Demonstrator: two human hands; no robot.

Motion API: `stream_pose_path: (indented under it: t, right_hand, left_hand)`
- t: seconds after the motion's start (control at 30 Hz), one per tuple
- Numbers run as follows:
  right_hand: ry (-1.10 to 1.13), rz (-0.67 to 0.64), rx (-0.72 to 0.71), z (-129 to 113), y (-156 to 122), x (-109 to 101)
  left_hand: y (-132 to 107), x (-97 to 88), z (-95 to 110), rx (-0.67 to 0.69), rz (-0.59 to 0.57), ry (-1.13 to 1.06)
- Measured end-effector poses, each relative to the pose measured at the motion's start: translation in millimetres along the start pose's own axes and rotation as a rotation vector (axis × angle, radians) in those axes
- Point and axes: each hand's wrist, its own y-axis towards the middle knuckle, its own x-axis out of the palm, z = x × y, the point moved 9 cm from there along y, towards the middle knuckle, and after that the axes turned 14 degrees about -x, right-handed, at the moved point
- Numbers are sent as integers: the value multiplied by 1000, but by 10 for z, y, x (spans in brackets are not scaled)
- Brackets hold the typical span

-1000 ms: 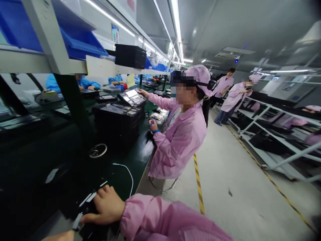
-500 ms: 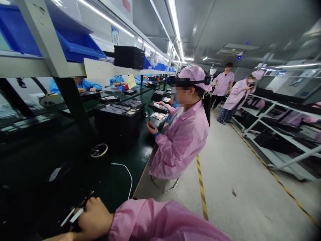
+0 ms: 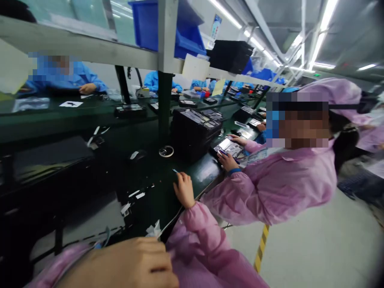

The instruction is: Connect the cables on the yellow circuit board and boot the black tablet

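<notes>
Head view: a small pale blue sliver (image 3: 175,171) is pinched at the fingertips (image 3: 179,177) of the right hand (image 3: 183,189), just right of the frame's centre, the tips being pressed to the dark green bench (image 3: 144,136). The right hand's remaining fingers are curled in, and its pink sleeve (image 3: 204,244) is seen running down toward the lower middle of the frame. At the bottom left, the left hand (image 3: 126,265) is held close to the camera, its fingers folded together; whether anything is gripped there cannot be told. Just above it, a crumpled white scrap (image 3: 153,230) is seen at the bench edge, and small white labels (image 3: 135,195) are scattered to the left of the right hand. Further up, a tape ring (image 3: 166,151) is laid beside a stack of black trays (image 3: 195,130). To the right, a co-worker in a pink smock (image 3: 282,188) is seated, a hand (image 3: 228,161) set on a flat device (image 3: 229,146). Across the bench, at upper left, a person in a blue smock (image 3: 69,78) is seen, and blue bins (image 3: 168,26) are shelved overhead.
</notes>
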Motion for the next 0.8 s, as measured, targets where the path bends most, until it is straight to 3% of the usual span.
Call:
stream_pose_path:
  t: [0.07, 0.13, 0.27, 0.37, 0.43, 0.53, 0.63, 0.73, 0.8]
  right_hand:
    - [-25, -29, 34, 244, 84, 41]
    - [-30, -72, 26, 351, 120, 124]
    - [-29, -123, -33, 307, -13, 189]
    - [-25, -118, -63, 271, -154, 136]
    - [-21, -102, -59, 307, -201, 97]
    - [-43, -64, -34, 424, -224, 55]
    - [-139, -67, -26, 541, -272, 42]
    - [-247, -68, -41, 523, -311, -29]
    - [-202, 21, -148, 264, -255, -151]
  left_hand:
    - [165, 111, -62, -54, -18, 27]
    - [352, 312, -265, -156, 9, 72]
    - [499, 731, -1063, -637, 224, 319]
    - [420, 1028, -1330, -656, 344, 284]
    - [287, 1126, -1408, -641, 420, 176]
    - [-2, 1085, -1466, -667, 552, -50]
    - [-363, 895, -1540, -764, 692, -157]
    - [-757, 756, -1683, -933, 781, -10]
    - [-998, 765, -1804, -1051, 810, 145]
